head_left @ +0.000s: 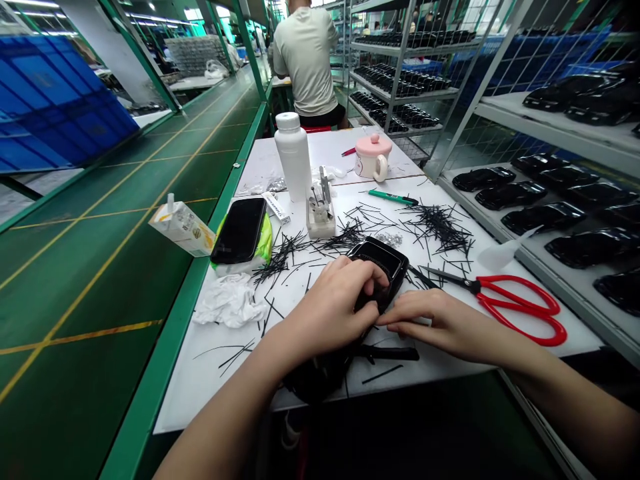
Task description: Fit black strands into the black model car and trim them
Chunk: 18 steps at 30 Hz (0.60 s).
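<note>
Glossy black plastic shell (380, 267) sits gripped under my left hand (333, 307); my right hand (443, 325), fingers extended, touches its edge.

Glossy black plastic shell (383, 257), rounded corners, hollow, tilted upward

Counter: white top (210, 393), busy right now, littered with black strands (440, 230)
Left side: crumpled tissue (230, 300)
Right side: red-handled scissors (520, 310)
Far end: white bottle (293, 157), pink-lidded mug (373, 158)

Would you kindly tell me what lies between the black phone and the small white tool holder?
In the head view, a small white packet and loose black strands lie between the phone and the tool holder.
</note>
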### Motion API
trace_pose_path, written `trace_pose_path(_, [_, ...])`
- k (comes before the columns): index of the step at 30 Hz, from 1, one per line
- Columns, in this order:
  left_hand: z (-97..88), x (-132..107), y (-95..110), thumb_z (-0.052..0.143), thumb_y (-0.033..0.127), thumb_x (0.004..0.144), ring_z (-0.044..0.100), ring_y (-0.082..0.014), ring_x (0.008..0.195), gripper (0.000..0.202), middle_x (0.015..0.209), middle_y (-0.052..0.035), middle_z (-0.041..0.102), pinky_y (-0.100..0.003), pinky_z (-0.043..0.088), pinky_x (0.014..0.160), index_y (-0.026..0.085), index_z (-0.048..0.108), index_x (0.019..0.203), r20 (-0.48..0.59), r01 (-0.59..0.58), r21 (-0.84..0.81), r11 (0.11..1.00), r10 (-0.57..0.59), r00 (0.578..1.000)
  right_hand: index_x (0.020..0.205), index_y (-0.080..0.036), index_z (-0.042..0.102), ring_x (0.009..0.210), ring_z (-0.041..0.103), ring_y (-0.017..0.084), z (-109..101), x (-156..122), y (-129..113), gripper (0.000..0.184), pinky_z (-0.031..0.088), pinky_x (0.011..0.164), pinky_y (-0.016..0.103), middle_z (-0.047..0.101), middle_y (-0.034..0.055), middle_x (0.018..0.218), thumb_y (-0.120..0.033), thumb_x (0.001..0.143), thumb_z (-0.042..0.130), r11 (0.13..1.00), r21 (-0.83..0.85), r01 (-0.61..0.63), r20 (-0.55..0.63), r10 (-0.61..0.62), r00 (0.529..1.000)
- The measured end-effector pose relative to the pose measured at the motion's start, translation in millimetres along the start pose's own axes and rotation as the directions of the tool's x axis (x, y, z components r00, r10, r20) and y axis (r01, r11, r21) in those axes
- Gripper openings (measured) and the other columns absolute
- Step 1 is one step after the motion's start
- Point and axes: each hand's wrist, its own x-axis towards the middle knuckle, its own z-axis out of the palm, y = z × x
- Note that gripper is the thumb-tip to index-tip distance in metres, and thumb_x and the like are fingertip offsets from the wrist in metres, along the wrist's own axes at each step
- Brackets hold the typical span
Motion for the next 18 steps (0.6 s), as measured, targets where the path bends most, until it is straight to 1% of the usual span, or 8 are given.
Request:
trace_pose_path(2, [-2.9, 0.6, -2.7, 0.054, 0.009, 0.083, 0.053, -0.0184, 0.091, 0.023, 0.088, 0.0002, 0.059, -0.032, 0.042, 0.083, 0.019, 0.059, 0.103, -0.034, 0.000, -0.088, 0.996, -0.003, 0.999, 0.109, -0.017, 0.076, 0.085, 0.069, 0.014, 3.4, 1.4, 0.8, 0.027, 0.050, 0.076, 0.023, 0.076, 0.0053, 0.095, -0.020, 0.097, 0.051, 0.998, -0.060, 0.017, 0.000, -0.017, 1.000])
trace_pose_path(4, [-3.6, 2.0, -5.6, 0.054, 0.008, 0.083, 0.055, -0.0169, 0.087, 0.022, 0.085, 0.0016, 0.060, -0.031, 0.042, 0.082, 0.018, 0.059, 0.101, -0.091, 0.006, -0.150, 0.989, -0.020, 0.996, 0.111, -0.017, 0.076, 0.080, 0.068, 0.015, 9.5, 0.7, 2.2, 0.029, 0.050, 0.073, 0.024, 0.075, 0.0060, 0.088, -0.018, 0.097, 0.050, 0.992, -0.119, 0.043, -0.012, -0.044, 0.999])
trace_pose_path(7, [-2.4, 4.2, -8.9, 0.054, 0.008, 0.082, 0.056, -0.0151, 0.082, 0.021, 0.082, 0.0024, 0.059, -0.029, 0.042, 0.078, 0.018, 0.059, 0.100, -0.179, 0.017, -0.216, 0.976, -0.057, 0.982, 0.115, -0.015, 0.075, 0.076, 0.066, 0.016, 19.9, -3.7, 5.5, 0.030, 0.050, 0.070, 0.026, 0.074, 0.0065, 0.082, -0.018, 0.097, 0.050, 0.984, -0.174, 0.049, -0.067, -0.062, 0.996])
trace_pose_path(9, [-1.7, 4.9, -9.8, 0.053, 0.008, 0.082, 0.056, -0.0140, 0.080, 0.021, 0.081, 0.0028, 0.058, -0.027, 0.042, 0.076, 0.018, 0.059, 0.099, -0.221, 0.015, -0.246, 0.969, -0.071, 0.973, 0.117, -0.016, 0.074, 0.076, 0.065, 0.016, 25.1, -7.4, 7.9, 0.031, 0.049, 0.070, 0.025, 0.074, 0.0056, 0.081, -0.019, 0.097, 0.050, 0.987, -0.161, 0.022, -0.115, -0.041, 0.993])
trace_pose_path(11, [-1.5, 4.8, -9.4, 0.053, 0.008, 0.081, 0.056, -0.0128, 0.077, 0.021, 0.080, 0.0032, 0.057, -0.026, 0.042, 0.073, 0.017, 0.060, 0.099, -0.254, 0.000, -0.263, 0.965, -0.069, 0.965, 0.118, -0.017, 0.073, 0.076, 0.064, 0.015, 27.9, -10.4, 9.6, 0.031, 0.049, 0.070, 0.024, 0.073, 0.0043, 0.079, -0.020, 0.098, 0.051, 0.992, -0.125, -0.005, -0.136, -0.012, 0.991])
trace_pose_path(14, [-1.5, 4.1, -8.2, 0.053, 0.006, 0.081, 0.055, -0.0114, 0.075, 0.021, 0.079, 0.0036, 0.056, -0.024, 0.042, 0.071, 0.016, 0.060, 0.098, -0.283, -0.020, -0.273, 0.962, -0.060, 0.957, 0.119, -0.017, 0.073, 0.075, 0.063, 0.014, 28.0, -12.3, 9.9, 0.030, 0.049, 0.070, 0.022, 0.072, 0.0032, 0.077, -0.021, 0.098, 0.052, 0.996, -0.088, -0.017, -0.125, 0.006, 0.992])
trace_pose_path(18, [-0.6, 4.7, -8.3, 0.054, 0.006, 0.080, 0.055, -0.0108, 0.073, 0.020, 0.077, 0.0041, 0.056, -0.023, 0.042, 0.069, 0.016, 0.061, 0.097, -0.287, -0.026, -0.272, 0.962, -0.055, 0.956, 0.119, -0.018, 0.073, 0.074, 0.063, 0.014, 25.0, -10.2, 7.8, 0.030, 0.050, 0.069, 0.021, 0.073, 0.0037, 0.079, -0.023, 0.098, 0.053, 0.996, -0.088, -0.007, -0.097, -0.001, 0.995])
